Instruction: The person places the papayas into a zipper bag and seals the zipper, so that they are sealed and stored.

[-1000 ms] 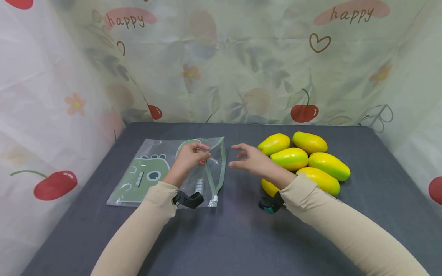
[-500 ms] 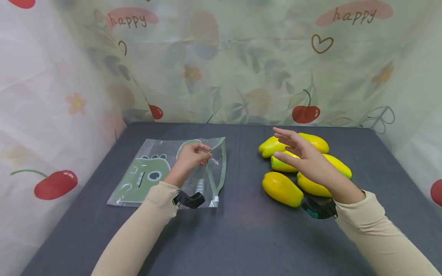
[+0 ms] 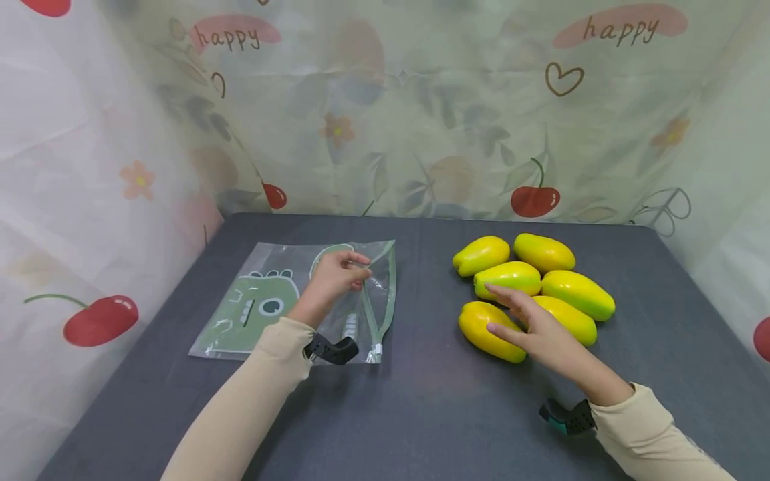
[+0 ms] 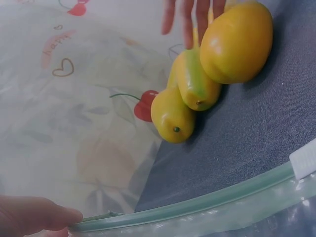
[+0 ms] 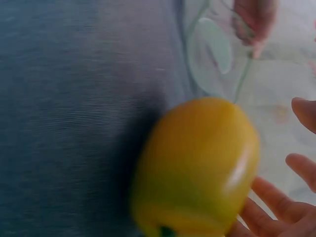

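A clear zip bag (image 3: 265, 327) with a green cartoon face lies on the table at left. My left hand (image 3: 329, 280) pinches the upper layer of its mouth between thumb and fingers, so the opening gapes. In the left wrist view the green zip edge (image 4: 197, 203) runs from my fingertips to a white slider (image 4: 303, 160). Several yellow mango-shaped fruits lie grouped at right. My right hand (image 3: 541, 334), fingers spread, hovers by the nearest fruit (image 3: 481, 327). In the right wrist view that fruit (image 5: 197, 163) partly hides the fingers; contact cannot be told.
Behind the nearest fruit are the others, such as a greenish-yellow one (image 3: 579, 294) and one at the back (image 3: 544, 252). A dark grey cloth covers the table (image 3: 421, 414). Printed curtains (image 3: 397, 133) stand along the back and sides.
My right hand has moved from beside the bag's mouth rightward over the fruits, then down toward the nearest one, its fingers spreading. My left hand keeps its pinch on the bag.
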The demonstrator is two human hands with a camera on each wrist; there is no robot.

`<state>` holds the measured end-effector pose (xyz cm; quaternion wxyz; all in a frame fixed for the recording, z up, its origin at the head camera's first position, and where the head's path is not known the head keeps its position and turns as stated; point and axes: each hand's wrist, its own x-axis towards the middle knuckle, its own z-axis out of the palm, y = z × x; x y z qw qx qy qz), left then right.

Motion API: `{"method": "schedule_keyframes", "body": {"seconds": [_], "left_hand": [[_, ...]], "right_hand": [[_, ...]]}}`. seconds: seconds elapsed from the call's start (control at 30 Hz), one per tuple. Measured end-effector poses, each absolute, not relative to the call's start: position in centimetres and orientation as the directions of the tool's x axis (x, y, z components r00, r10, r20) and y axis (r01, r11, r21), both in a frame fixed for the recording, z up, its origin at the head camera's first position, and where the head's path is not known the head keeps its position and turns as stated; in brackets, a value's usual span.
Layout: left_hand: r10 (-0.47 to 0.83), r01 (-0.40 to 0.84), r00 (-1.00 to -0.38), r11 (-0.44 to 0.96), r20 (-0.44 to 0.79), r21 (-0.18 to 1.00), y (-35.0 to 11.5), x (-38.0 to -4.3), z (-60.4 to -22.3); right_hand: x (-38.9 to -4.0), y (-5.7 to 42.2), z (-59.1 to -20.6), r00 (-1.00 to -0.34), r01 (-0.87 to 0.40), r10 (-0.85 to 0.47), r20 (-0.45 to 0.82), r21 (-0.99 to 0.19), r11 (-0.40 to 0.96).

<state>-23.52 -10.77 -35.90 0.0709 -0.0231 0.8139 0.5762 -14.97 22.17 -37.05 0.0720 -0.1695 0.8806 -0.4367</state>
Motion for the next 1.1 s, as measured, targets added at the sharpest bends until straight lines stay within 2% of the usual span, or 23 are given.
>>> {"method": "schedule_keyframes", "body": {"seconds": [0.37,0.57,0.83,1.1], "left_hand": [[0.046,-0.12,-0.989,0.337,-0.143,0.934,-10.7,-23.4,-35.9],[0.053,-0.106,-0.99,0.331,-0.131,0.937,-10.8,-23.4,-35.9],[0.064,-0.107,-0.989,0.326,-0.135,0.939,-10.8,-23.5,-35.9],[0.055,-0.104,-0.99,0.334,-0.13,0.937,-10.9,-23.4,-35.9]], "right_hand": [[-14.4,22.2,-39.5,-0.914,-0.322,-0.405,0.029,-0.659,0.679],[-14.5,22.2,-39.8,-0.908,-0.331,-0.42,0.01,-0.632,0.701],[-14.6,21.8,-39.1,-0.907,-0.335,-0.422,0.008,-0.622,0.708],[-14.9,21.0,-36.5,-0.911,-0.348,-0.409,0.054,-0.633,0.692]]}}
